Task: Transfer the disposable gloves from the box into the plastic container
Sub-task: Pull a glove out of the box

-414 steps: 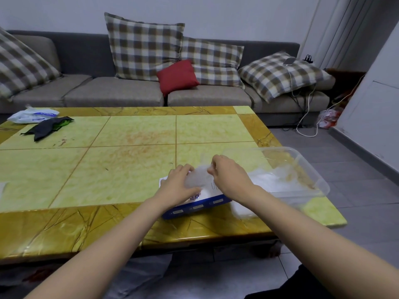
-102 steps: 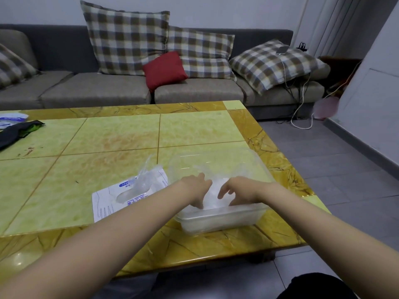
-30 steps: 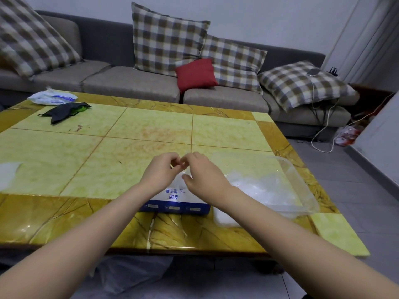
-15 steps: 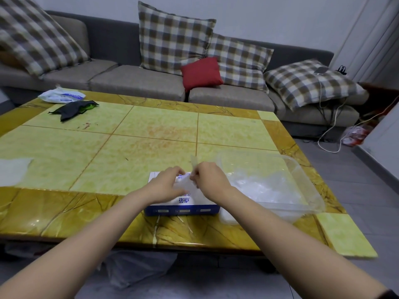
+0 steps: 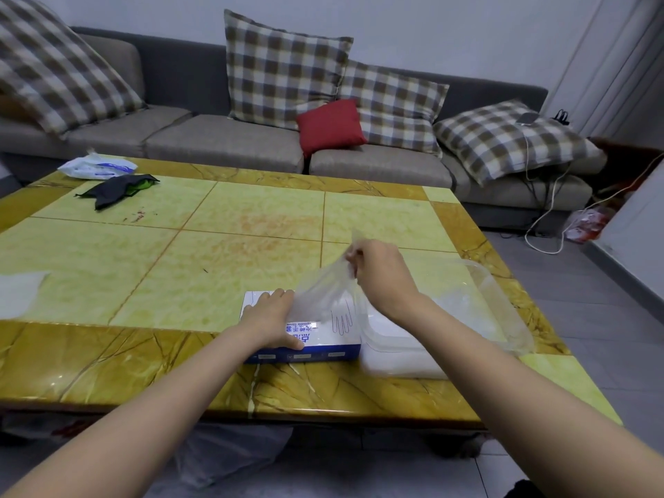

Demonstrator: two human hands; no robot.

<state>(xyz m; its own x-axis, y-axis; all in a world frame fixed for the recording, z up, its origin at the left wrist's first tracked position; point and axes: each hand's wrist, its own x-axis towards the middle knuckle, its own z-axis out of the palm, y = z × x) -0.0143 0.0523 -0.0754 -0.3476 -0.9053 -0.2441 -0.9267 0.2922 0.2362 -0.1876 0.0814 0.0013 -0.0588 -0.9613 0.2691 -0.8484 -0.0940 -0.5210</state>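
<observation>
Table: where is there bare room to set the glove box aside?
The middle tiles are bare, between the black cloth at the far left and the box. The far right corner beyond the plastic container is free. The near right is crowded: box, container, left hand, right hand pinching a glove.

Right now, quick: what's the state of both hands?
Left hand: open, pressing flat on the glove box.
Right hand: closed, pinching a clear glove held above the box.
</observation>
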